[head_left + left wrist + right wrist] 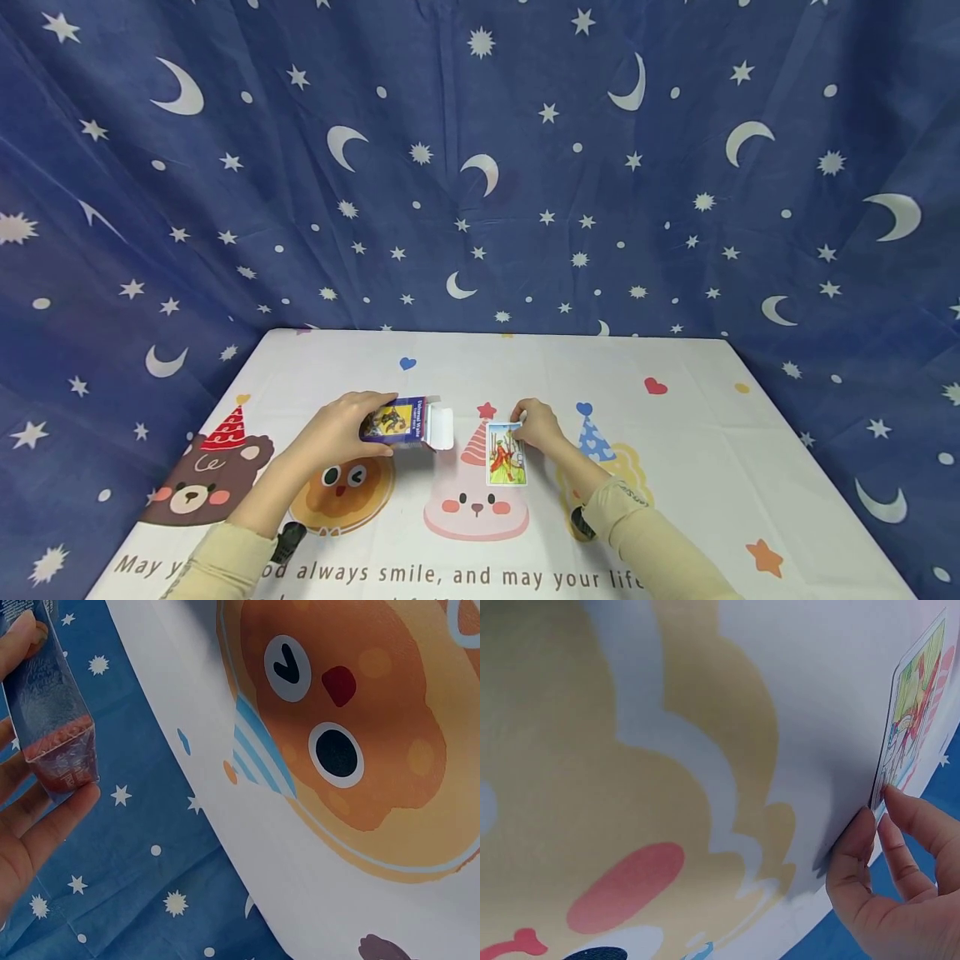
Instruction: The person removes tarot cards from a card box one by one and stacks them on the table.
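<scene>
Thumb and fingers of the right hand (pixel 538 423) pinch a small rectangular illustrated card (pixel 504 462) with a white border by its upper right part, the fingertips pressed together across it. The card faces up and shows a figure in red on a yellow-green ground; whether its lower edge touches the table cannot be told. Well apart from it, the left hand (pixel 341 429) is clamped around the closed end of a dark blue, glossy rectangular box (pixel 397 421), thumb on one side and fingers on the other. The box carries a yellow picture panel and pale lettering, and its white end flap (pixel 441 429) stands open on the side toward the card. Beige sleeves (pixel 228 562) cover both forearms, and a dark device sits at each wrist.

Beneath the hands spreads a white printed cloth (pixel 697 467) over the table. A round orange face (pixel 341 496) is printed below the box, a pink animal (pixel 476 508) below the card, a yellow figure in a blue hat (pixel 597 437) beside the right forearm, and a brown bear (pixel 191 479) farther left. Behind the table hangs a blue curtain (pixel 517 275) with white moons and stars.
</scene>
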